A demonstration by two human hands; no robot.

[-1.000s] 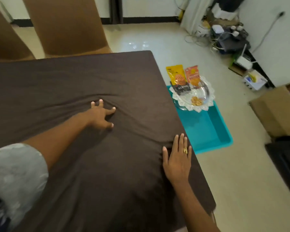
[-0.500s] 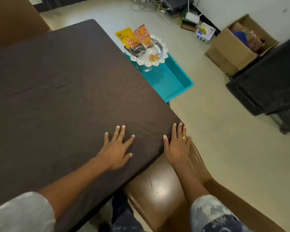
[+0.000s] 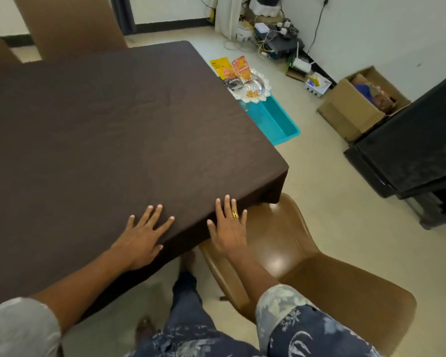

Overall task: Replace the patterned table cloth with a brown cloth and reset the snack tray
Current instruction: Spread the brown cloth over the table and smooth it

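I see both hands flat with fingers spread. The left hand (image 3: 142, 235) presses the brown cloth (image 3: 113, 130) on top; the right hand (image 3: 228, 228) presses its hanging edge.

Bright, soft daylight from far side; glare on chair seat (image 3: 276, 257); brown cloth (image 3: 108, 130) renders dark; wide-angle bending at edges, mild blur

I see the table (image 3: 165, 112) wholly under the brown cloth (image 3: 88, 150), smooth ahead of my left hand (image 3: 142, 238) and right hand (image 3: 228, 228), both flat at its near edge. On the floor (image 3: 319, 189), far beyond my right hand, sits the teal tray (image 3: 276, 119)
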